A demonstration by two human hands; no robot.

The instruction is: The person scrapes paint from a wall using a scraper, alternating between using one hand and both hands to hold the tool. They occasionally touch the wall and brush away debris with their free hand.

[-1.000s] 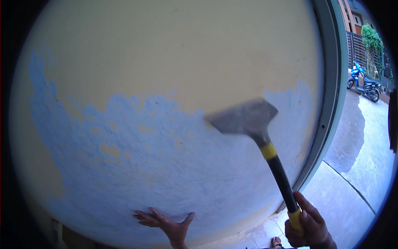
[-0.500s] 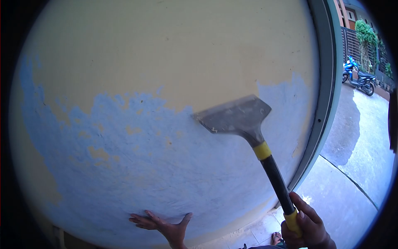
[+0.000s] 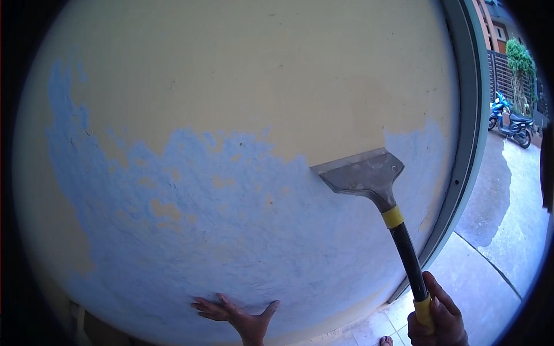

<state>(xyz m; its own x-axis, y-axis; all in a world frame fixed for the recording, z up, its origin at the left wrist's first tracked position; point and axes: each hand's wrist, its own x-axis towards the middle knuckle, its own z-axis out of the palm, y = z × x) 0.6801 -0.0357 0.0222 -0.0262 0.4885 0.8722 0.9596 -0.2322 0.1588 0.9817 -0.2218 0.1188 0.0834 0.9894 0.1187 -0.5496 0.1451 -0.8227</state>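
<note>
A long-handled scraper (image 3: 365, 176) with a wide metal head lies against the wall, its blade edge along the border between cream paint and bluish bare patch. My right hand (image 3: 440, 314) is wrapped round the yellow lower grip of its black handle, at the lower right. Low on the wall (image 3: 259, 86), my left hand (image 3: 242, 317) rests with fingers spread on the bluish surface, holding nothing. Cream paint covers the upper wall, and small cream flecks remain inside the bluish area.
A grey frame (image 3: 468, 115) edges the wall on the right. Beyond it lies a concrete driveway (image 3: 490, 265) with a blue motorbike (image 3: 511, 121), a fence and a leafy plant (image 3: 520, 60). A foot (image 3: 386, 341) shows on the tiles below.
The view has shifted, so wall, hands and scraper all appear further right and mostly lower. The scraper head is sharper now. Both hands keep the same pose.
</note>
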